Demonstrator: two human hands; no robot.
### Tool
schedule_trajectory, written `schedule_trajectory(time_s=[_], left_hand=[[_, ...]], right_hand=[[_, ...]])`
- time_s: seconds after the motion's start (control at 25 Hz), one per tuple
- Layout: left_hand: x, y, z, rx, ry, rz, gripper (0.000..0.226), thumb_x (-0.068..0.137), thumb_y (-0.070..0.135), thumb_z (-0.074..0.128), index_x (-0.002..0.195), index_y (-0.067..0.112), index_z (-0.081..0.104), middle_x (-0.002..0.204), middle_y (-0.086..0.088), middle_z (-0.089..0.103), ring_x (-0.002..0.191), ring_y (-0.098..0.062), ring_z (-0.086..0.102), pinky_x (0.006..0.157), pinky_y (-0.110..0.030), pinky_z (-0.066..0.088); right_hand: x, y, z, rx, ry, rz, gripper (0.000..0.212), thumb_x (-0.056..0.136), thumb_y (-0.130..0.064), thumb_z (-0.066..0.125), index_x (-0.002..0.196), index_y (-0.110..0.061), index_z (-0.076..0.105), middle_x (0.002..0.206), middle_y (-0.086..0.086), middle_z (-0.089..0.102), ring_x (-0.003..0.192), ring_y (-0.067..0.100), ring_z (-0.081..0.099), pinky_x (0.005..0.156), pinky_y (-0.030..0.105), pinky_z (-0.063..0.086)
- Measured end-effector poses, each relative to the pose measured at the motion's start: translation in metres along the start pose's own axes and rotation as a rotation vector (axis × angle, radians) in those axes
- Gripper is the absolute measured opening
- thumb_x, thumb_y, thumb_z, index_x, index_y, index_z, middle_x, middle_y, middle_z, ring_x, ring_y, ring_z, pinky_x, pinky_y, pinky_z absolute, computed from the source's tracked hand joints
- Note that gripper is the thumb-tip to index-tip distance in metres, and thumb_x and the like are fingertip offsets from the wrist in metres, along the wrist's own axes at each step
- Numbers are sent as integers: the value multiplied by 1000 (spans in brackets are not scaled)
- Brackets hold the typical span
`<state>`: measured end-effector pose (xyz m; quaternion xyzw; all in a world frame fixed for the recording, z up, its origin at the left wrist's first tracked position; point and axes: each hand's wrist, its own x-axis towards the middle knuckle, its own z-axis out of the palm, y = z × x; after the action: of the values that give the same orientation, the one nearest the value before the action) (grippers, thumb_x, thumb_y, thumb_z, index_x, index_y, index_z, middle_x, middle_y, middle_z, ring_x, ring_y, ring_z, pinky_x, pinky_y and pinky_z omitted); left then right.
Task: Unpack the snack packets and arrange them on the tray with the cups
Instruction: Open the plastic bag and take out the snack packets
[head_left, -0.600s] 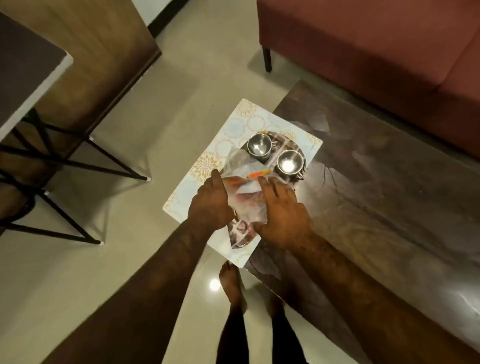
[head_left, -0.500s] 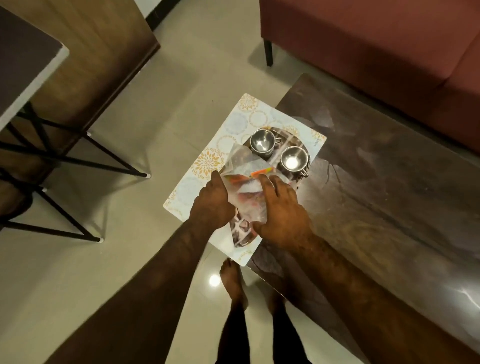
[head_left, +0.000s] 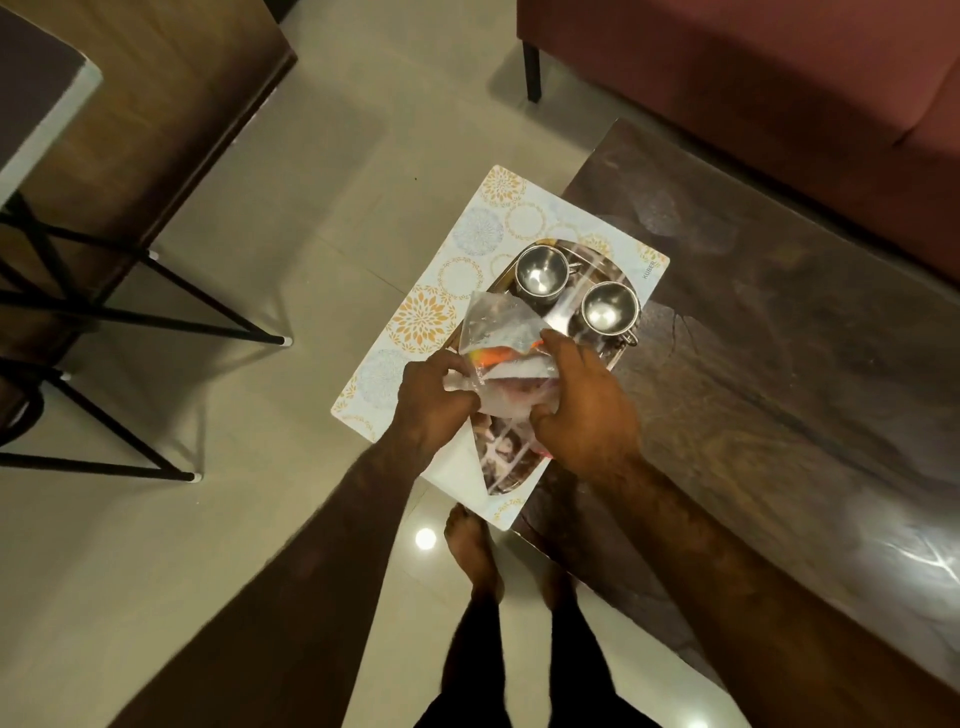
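— Both hands have climbed the plastic bag (head_left: 496, 325) since a moment ago. They were lower on its sides, and now they hold it about the middle, with its top corner raised toward the cups.

— How do the fingers lie?

— On the left hand (head_left: 434, 400) they are curled in tight, pinching the bag's left edge. The right hand (head_left: 584, 410) has its fingers wrapped round the right side, with the thumb tucked in lower down.

— And the snacks?

— Orange and red packets (head_left: 498, 357) show through the plastic, inside the bag between the two hands. How many, I cannot tell.

— Where is the bag against the tray?

— Over the middle of the oval steel tray (head_left: 506, 467), whose near end shows beneath the hands. Whether it touches the tray, I cannot tell. Two steel cups stand on the far end: the left cup (head_left: 540, 274) farther off, the right cup (head_left: 609, 314) a little nearer. The bag's top corner lies just in front of them.

— What is under the tray?

— A patterned placemat (head_left: 467, 260) on the left end of a dark wooden table (head_left: 779, 338), its left part reaching past the table's edge. A red sofa (head_left: 753, 78) stands beyond, at the far right.
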<state>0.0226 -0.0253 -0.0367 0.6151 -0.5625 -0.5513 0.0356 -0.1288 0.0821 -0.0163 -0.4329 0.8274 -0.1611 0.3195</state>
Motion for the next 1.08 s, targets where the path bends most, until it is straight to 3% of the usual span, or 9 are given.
schedule_trajectory(time_s=[0.08, 0.2, 0.36, 0.52, 0.6, 0.72, 0.88, 1.0, 1.08], left_hand=[[-5, 4, -8, -240, -63, -49, 45, 68, 0, 71, 105, 21, 57, 112, -8, 64, 92, -18, 68, 72, -26, 52], [-12, 10, -13, -490, -123, -171, 59, 74, 5, 73, 125, 21, 47, 112, -12, 68, 99, -28, 69, 74, -34, 57], [-21, 14, -14, -259, -358, -217, 57, 74, 40, 70, 124, 14, 63, 103, -5, 73, 82, -19, 65, 70, -31, 46], [-28, 15, -13, -373, -478, -89, 51, 72, 16, 66, 123, 14, 65, 115, -9, 73, 109, -27, 68, 94, -40, 53], [-32, 21, -15, -454, -455, -76, 46, 75, 5, 64, 121, 13, 64, 116, -16, 72, 105, -31, 71, 91, -43, 58], [-39, 32, -17, -418, -312, -75, 35, 79, 7, 63, 113, 15, 65, 93, -10, 75, 80, -25, 74, 76, -43, 63], [-53, 49, -18, -328, -168, -16, 19, 94, 25, 68, 100, 7, 69, 67, 1, 70, 64, -14, 69, 76, -50, 64], [-65, 66, -17, -300, -129, 27, 26, 93, 33, 70, 98, 8, 74, 84, -7, 79, 76, -22, 75, 82, -51, 62], [-74, 76, -17, -314, -151, 51, 27, 93, 33, 71, 106, 10, 75, 95, -11, 79, 87, -31, 77, 84, -50, 62]], right_hand=[[-1, -3, -8, 77, 52, 21, 74, 87, -18, 71, 155, -30, 44, 145, 1, 60, 127, 27, 63, 100, 48, 58], [-4, -4, -15, 165, 76, 58, 57, 92, -21, 70, 147, -26, 54, 138, -1, 66, 124, 24, 66, 102, 49, 57], [-4, -3, -22, 222, 111, 141, 53, 93, -26, 76, 142, -27, 57, 134, -4, 68, 123, 22, 66, 104, 45, 55], [-4, -3, -30, 275, 79, 184, 54, 94, -33, 73, 143, -28, 53, 137, -4, 67, 124, 22, 65, 103, 43, 55], [-5, -3, -35, 332, 54, 195, 54, 95, -37, 71, 145, -29, 52, 139, -4, 65, 127, 22, 63, 107, 48, 54], [-9, -6, -41, 384, 41, 181, 52, 99, -43, 64, 147, -30, 50, 139, -5, 62, 127, 19, 61, 110, 51, 52], [-35, -18, -62, 351, 137, 107, 71, 90, -71, 47, 149, -31, 51, 146, -5, 56, 131, 14, 54, 109, 37, 47], [-61, -36, -72, 296, 142, -56, 69, 89, -68, 56, 147, -31, 54, 146, -6, 57, 131, 11, 51, 102, 28, 43], [-68, -45, -73, 196, 131, -116, 59, 90, -47, 70, 144, -26, 59, 143, -4, 60, 131, 15, 54, 105, 33, 48]])
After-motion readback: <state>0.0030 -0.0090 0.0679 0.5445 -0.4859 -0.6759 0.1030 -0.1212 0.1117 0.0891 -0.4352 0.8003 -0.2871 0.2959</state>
